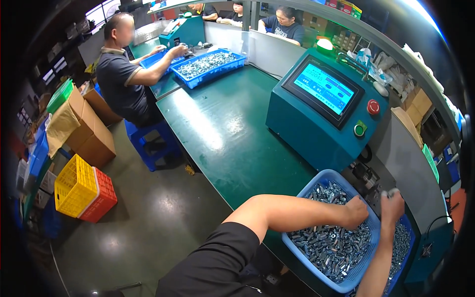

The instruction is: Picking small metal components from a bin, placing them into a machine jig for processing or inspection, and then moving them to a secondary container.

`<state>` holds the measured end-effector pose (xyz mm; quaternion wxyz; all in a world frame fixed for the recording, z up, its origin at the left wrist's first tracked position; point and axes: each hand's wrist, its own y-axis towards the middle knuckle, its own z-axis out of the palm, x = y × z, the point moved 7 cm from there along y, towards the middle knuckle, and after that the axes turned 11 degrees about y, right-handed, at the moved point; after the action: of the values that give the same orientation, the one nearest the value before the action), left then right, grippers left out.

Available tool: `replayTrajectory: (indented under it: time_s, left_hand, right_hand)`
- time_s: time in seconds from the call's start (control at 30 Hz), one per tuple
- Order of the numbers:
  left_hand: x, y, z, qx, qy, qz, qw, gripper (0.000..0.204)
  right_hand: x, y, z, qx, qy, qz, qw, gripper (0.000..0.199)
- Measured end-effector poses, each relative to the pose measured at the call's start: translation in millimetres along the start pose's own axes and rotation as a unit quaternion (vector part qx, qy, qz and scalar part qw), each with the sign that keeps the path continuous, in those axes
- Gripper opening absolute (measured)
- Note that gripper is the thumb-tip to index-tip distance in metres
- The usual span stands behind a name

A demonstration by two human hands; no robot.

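My left hand [356,213] is closed, its fingers curled, above the far right part of a light blue plastic basket [303,271]. The basket holds many small shiny metal parts [326,250]. To its right my right hand [392,205] is raised, fingers pressed together beside the metal spindle [365,175] of a green machine [302,121]. Its fingertips look grey; whatever either hand holds is too small or hidden to make out. Beneath my right forearm, a darker blue tray [408,232] contains more small metal parts.
The machine carries a lit screen [324,88], a red stop button [373,107] and a green button [360,129]. On the green table [222,143], a blue tray [200,79] of parts stands near a seated co-worker [123,74]. Yellow and red crates [81,185] stand on the floor.
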<state>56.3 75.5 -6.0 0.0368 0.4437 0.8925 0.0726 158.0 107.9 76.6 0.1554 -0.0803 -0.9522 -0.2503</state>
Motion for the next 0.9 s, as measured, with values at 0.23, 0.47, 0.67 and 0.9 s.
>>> replayTrajectory:
  time_s: [0.23,0.47,0.67,0.9]
  left_hand:
    - [-4.7,-3.3,-0.9,0.005,-0.026,0.002,1.000,0.019]
    - [-1.3,-7.0,-26.5,0.010,-0.100,0.025,0.995,0.017]
    - [27.7,-18.7,-24.4,0.013,-0.084,-0.026,0.996,0.016]
    - [4.7,-3.9,-39.6,-0.039,-0.138,0.009,0.990,0.022]
  right_hand:
    - [-200.6,-45.8,-34.4,0.054,-0.127,0.163,0.977,0.026]
    - [-189.3,-56.1,-61.8,0.030,0.055,0.075,0.995,0.026]
    - [-35.1,-23.9,-13.8,-0.014,0.124,0.062,0.990,0.035]
    - [-55.9,-34.7,15.7,-0.074,0.190,0.136,0.969,0.031]
